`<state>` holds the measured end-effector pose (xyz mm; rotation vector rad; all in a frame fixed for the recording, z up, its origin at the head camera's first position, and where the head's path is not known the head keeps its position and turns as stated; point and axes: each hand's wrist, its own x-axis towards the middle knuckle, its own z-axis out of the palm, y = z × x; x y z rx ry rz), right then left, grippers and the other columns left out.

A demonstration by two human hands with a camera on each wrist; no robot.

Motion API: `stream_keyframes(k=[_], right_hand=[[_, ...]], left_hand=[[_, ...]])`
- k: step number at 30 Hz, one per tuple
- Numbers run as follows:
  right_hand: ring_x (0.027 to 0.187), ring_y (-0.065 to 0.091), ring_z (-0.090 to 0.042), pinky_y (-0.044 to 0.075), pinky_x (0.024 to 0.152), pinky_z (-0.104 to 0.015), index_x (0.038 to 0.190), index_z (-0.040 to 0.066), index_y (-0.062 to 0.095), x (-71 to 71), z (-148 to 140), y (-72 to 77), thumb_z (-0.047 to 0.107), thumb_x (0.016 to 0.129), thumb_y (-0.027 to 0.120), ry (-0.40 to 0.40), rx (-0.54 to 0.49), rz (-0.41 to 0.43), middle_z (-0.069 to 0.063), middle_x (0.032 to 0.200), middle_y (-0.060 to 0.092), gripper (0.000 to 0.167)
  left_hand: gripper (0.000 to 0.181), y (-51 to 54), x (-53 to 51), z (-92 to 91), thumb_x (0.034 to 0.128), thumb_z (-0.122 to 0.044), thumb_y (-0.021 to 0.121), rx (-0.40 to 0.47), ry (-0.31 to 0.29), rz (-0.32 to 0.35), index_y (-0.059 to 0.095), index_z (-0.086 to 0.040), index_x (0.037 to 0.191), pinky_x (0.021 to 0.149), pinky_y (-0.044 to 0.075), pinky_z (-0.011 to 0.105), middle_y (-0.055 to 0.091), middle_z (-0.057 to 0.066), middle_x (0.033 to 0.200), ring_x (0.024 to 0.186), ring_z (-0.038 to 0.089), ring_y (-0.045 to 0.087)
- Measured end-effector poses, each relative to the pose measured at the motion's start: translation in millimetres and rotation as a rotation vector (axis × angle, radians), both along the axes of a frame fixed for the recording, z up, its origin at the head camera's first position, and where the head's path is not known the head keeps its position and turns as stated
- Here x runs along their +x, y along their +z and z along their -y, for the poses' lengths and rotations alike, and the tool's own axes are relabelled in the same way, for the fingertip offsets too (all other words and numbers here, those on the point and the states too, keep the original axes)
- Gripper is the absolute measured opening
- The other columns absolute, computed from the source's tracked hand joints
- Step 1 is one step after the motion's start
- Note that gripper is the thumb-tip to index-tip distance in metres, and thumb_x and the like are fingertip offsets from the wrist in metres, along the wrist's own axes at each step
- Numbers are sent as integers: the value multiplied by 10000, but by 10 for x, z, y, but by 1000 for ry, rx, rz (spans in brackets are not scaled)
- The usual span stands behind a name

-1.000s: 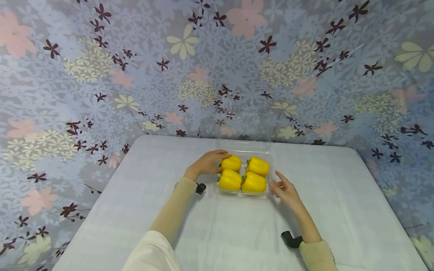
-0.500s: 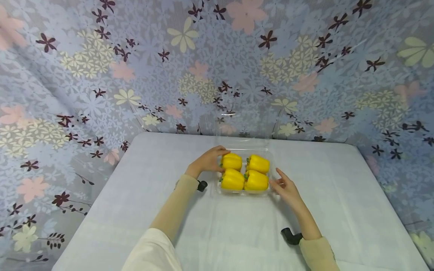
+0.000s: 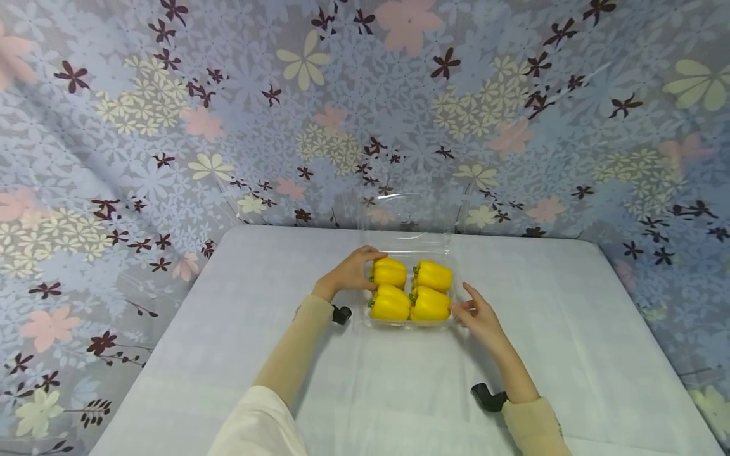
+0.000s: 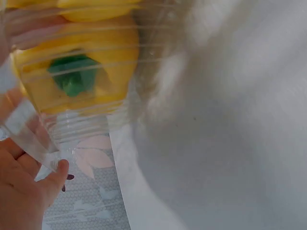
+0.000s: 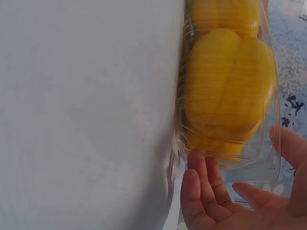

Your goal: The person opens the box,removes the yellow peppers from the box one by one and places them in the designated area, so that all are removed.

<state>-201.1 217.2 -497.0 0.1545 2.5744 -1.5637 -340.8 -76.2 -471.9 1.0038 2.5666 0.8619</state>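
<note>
Several yellow bell peppers lie in two rows in a clear plastic clamshell box (image 3: 409, 324) whose see-through lid (image 3: 407, 212) stands raised at the back. My left hand (image 3: 350, 271) reaches over the box's left side and holds the rear-left bell pepper (image 3: 390, 273), thumb and fingers on either side of it. Its stem end shows through the ribbed wall in the left wrist view. My right hand (image 3: 481, 320) is at the right side, its fingertips touching the outer wall beside the front-right bell pepper (image 3: 430, 304); in the right wrist view its fingers are relaxed.
The box stands on a table with a white cloth (image 3: 410, 392), near its back edge. Floral fabric (image 3: 256, 126) hangs behind and at the sides. Black camera mounts (image 3: 487, 398) stick out at both wrists.
The two front bell peppers have shifted slightly to the right and back in the box. Both hands stay about where they were; the head view has tilted a little.
</note>
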Motion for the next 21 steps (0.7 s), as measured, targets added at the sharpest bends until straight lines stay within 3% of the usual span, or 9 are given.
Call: stream_keyframes(k=[5, 10, 16, 21], right_hand=[[864, 627, -203, 538, 707, -226, 1507, 17, 199, 3, 4, 0, 266, 955, 565, -1, -3, -7, -233, 1105, 557, 708], [882, 622, -203, 542, 715, -235, 1507, 17, 194, 4, 9, 1, 268, 956, 562, 5, 6, -1, -241, 1117, 553, 709], [905, 618, -211, 518, 704, -216, 1510, 21, 186, 9, 9, -4, 293, 957, 560, 12, 18, 11, -241, 1131, 548, 721], [879, 604, -180, 494, 686, -197, 1509, 25, 192, -3, 14, 2, 298, 954, 564, 5, 35, 2, -226, 1119, 548, 721]], left_hand=[[793, 27, -3, -22, 733, -149, 806, -26, -1, 35, 433, -89, 1430, 1134, 345, 449, 427, 135, 1385, 1301, 290, 400], [778, 42, -8, -32, 727, -138, 801, -34, -26, 28, 444, -43, 1412, 1103, 373, 458, 450, 141, 1335, 1253, 294, 431], [757, 41, -16, -39, 723, -171, 805, -79, -44, -11, 467, -44, 1388, 1112, 367, 457, 469, 114, 1349, 1272, 289, 442], [783, 57, -31, -46, 723, -224, 811, -115, -58, -66, 455, -42, 1397, 1160, 280, 489, 489, 110, 1361, 1302, 297, 427]])
